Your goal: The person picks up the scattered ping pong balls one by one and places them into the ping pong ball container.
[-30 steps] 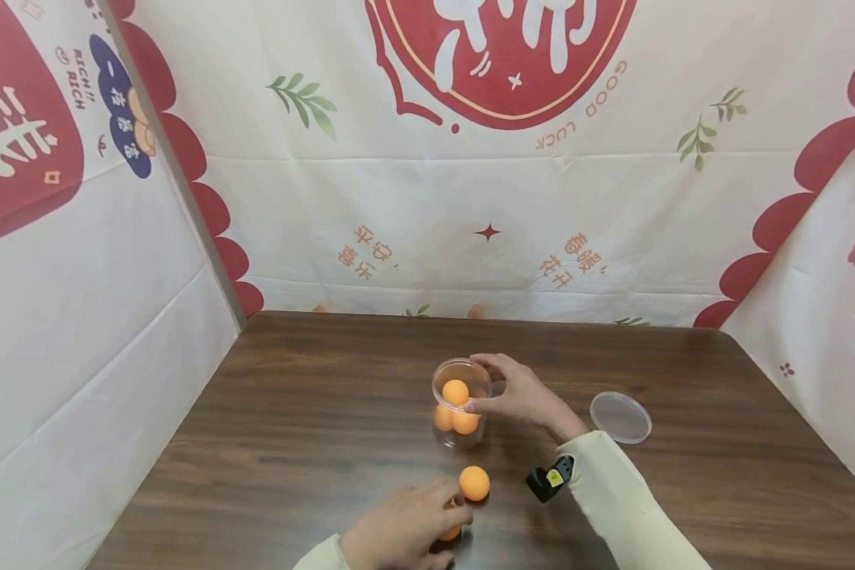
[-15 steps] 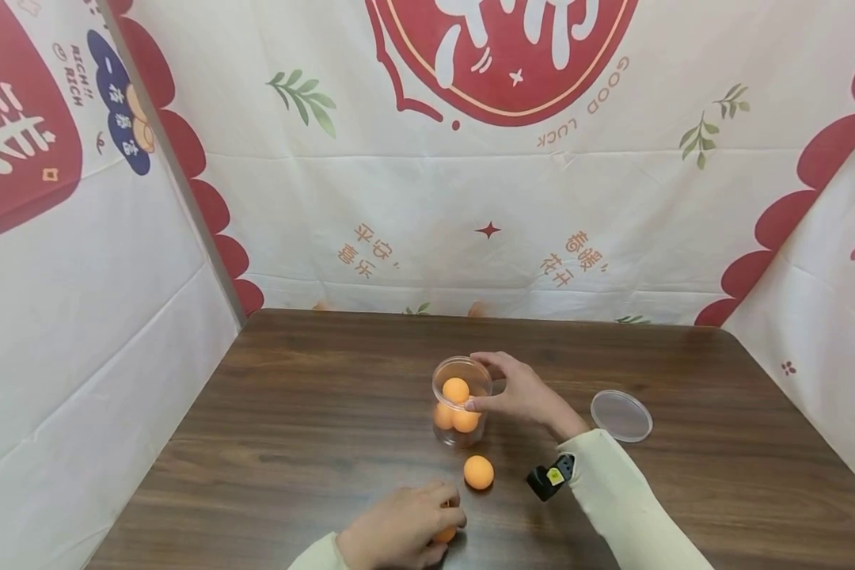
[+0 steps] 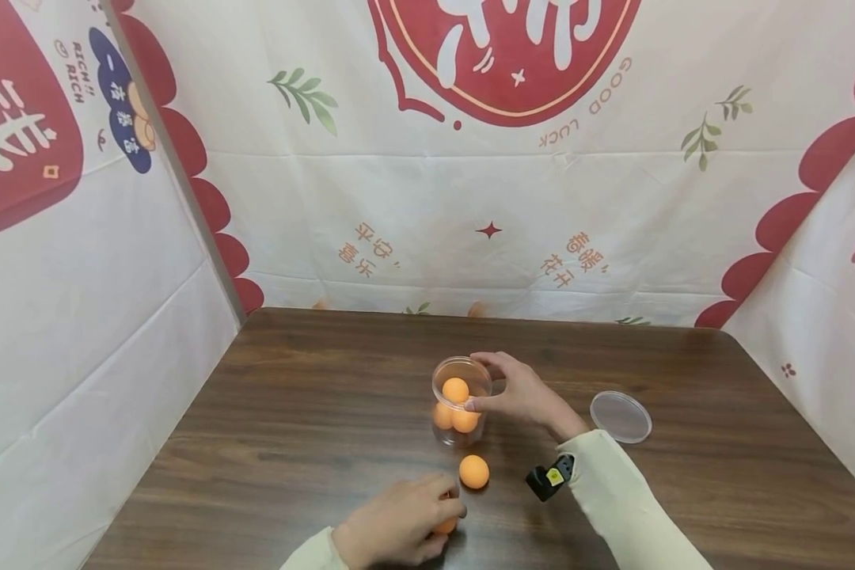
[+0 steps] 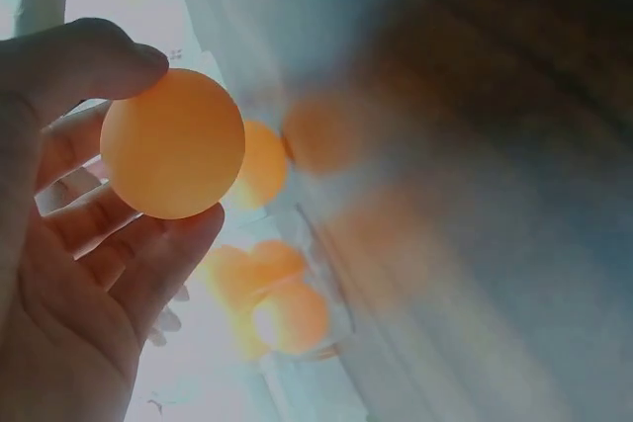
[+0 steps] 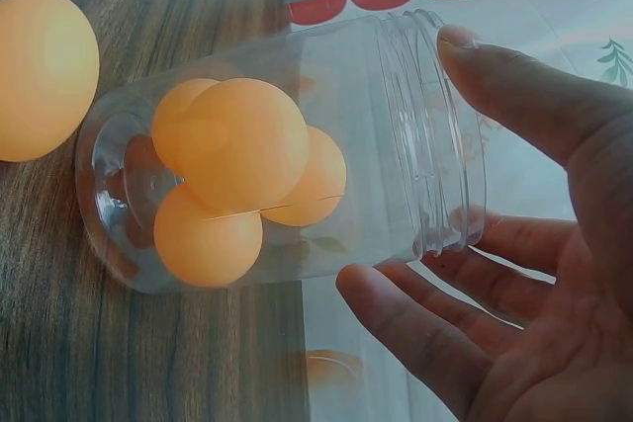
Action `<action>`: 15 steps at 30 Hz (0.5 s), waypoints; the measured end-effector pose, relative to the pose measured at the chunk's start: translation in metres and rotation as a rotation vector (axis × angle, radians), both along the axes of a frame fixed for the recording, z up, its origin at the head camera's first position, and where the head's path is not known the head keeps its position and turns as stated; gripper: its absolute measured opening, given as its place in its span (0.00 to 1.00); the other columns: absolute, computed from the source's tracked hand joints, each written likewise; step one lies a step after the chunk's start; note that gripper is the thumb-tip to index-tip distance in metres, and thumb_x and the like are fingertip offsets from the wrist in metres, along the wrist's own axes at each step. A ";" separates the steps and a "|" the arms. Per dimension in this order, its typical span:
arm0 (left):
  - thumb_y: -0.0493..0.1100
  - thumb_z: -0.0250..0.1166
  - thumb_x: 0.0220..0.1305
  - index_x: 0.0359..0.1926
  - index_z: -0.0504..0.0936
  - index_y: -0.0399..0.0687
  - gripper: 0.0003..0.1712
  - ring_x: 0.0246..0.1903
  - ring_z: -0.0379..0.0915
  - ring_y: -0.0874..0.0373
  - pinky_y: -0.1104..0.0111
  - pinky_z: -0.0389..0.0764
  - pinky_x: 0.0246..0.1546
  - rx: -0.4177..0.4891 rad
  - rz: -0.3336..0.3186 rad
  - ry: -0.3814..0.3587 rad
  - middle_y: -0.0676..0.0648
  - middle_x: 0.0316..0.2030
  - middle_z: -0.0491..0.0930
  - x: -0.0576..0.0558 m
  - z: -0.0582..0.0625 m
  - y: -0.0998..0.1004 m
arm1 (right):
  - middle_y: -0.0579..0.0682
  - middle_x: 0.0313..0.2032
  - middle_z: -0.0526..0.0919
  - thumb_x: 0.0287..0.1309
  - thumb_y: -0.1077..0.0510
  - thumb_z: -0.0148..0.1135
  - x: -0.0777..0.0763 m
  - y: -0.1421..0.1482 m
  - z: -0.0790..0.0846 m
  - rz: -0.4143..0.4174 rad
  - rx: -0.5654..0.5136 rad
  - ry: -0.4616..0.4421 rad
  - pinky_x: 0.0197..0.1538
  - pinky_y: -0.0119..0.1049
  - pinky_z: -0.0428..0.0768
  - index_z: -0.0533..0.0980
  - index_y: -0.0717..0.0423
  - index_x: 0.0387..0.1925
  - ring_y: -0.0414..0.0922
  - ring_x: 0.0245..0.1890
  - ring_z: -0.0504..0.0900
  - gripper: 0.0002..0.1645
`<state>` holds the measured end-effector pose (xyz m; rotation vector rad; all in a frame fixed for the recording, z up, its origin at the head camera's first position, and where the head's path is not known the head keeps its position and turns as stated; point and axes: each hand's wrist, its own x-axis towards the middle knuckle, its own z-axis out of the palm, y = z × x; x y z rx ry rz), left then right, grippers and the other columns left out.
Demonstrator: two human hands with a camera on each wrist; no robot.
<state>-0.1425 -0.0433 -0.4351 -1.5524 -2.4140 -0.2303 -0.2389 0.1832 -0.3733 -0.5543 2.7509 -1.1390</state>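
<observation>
My left hand (image 3: 406,518) is low over the near part of the table, pinching an orange ping-pong ball (image 4: 173,143) between thumb and fingertips. In the head view the fingers hide much of that ball. A clear plastic jar (image 5: 366,155) stands upright and lidless on the wood, with several orange ping-pong balls (image 5: 247,145) at its bottom. Thumb and fingers of my right hand (image 3: 523,392) grip the jar around its threaded neck. Another loose ping-pong ball (image 3: 474,472) lies in front of the jar, beside the left fingertips.
The round clear lid (image 3: 621,417) lies flat on the brown wooden table (image 3: 313,380), right of the jar. A black wrist device (image 3: 550,478) sits at the right sleeve. Printed cloth (image 3: 427,198) hangs behind the table and along its sides.
The left hand has shifted slightly left with its ball. The loose ball has rolled a little away from me. The right hand and jar stay where they were.
</observation>
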 end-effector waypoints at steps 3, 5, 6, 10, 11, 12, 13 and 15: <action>0.45 0.71 0.49 0.32 0.74 0.56 0.13 0.29 0.60 0.70 0.84 0.58 0.27 0.031 -0.004 0.015 0.58 0.32 0.68 -0.003 0.005 -0.001 | 0.57 0.58 0.73 0.45 0.45 0.74 0.001 0.001 -0.001 -0.005 0.001 -0.005 0.52 0.51 0.76 0.66 0.56 0.65 0.56 0.57 0.74 0.47; 0.44 0.71 0.47 0.35 0.75 0.55 0.14 0.30 0.61 0.69 0.84 0.60 0.28 0.044 0.008 0.023 0.57 0.33 0.68 -0.006 0.010 -0.002 | 0.57 0.58 0.73 0.45 0.44 0.74 0.002 0.000 -0.001 -0.006 0.002 -0.008 0.52 0.51 0.76 0.65 0.55 0.65 0.56 0.57 0.74 0.48; 0.44 0.71 0.47 0.36 0.76 0.54 0.15 0.31 0.62 0.68 0.85 0.61 0.29 0.056 0.013 0.018 0.56 0.34 0.69 -0.007 0.013 -0.003 | 0.56 0.58 0.73 0.45 0.43 0.74 0.002 0.000 -0.001 -0.008 0.002 -0.010 0.52 0.51 0.76 0.65 0.55 0.65 0.56 0.57 0.74 0.48; 0.43 0.70 0.48 0.40 0.78 0.53 0.16 0.33 0.65 0.67 0.85 0.64 0.28 0.085 0.051 0.002 0.55 0.37 0.71 -0.014 0.026 -0.005 | 0.56 0.58 0.73 0.45 0.43 0.74 0.002 -0.001 0.000 -0.011 0.000 -0.008 0.52 0.51 0.76 0.65 0.54 0.66 0.55 0.57 0.74 0.48; 0.42 0.70 0.48 0.40 0.78 0.52 0.16 0.34 0.66 0.66 0.85 0.65 0.28 0.094 0.055 -0.004 0.55 0.38 0.72 -0.016 0.030 -0.005 | 0.55 0.58 0.73 0.45 0.43 0.74 0.002 -0.001 0.000 -0.014 0.002 -0.007 0.52 0.51 0.76 0.65 0.54 0.66 0.55 0.57 0.74 0.48; 0.42 0.70 0.49 0.40 0.78 0.52 0.16 0.34 0.66 0.66 0.85 0.65 0.28 0.102 0.060 -0.006 0.55 0.39 0.73 -0.017 0.033 -0.005 | 0.56 0.58 0.73 0.45 0.43 0.74 0.001 -0.001 0.000 -0.011 0.002 -0.004 0.52 0.52 0.76 0.65 0.55 0.65 0.55 0.56 0.74 0.48; 0.42 0.70 0.49 0.41 0.79 0.52 0.16 0.34 0.66 0.66 0.85 0.65 0.27 0.107 0.065 -0.003 0.55 0.39 0.73 -0.019 0.036 -0.005 | 0.56 0.58 0.73 0.45 0.43 0.74 0.001 -0.001 0.000 -0.010 0.002 0.000 0.52 0.52 0.76 0.65 0.55 0.65 0.55 0.56 0.74 0.48; 0.42 0.70 0.49 0.40 0.79 0.52 0.15 0.34 0.66 0.66 0.85 0.65 0.28 0.120 0.067 0.003 0.55 0.39 0.72 -0.021 0.041 -0.005 | 0.57 0.57 0.73 0.45 0.44 0.74 0.000 -0.001 0.000 -0.009 0.000 0.003 0.53 0.53 0.76 0.66 0.56 0.65 0.56 0.56 0.74 0.48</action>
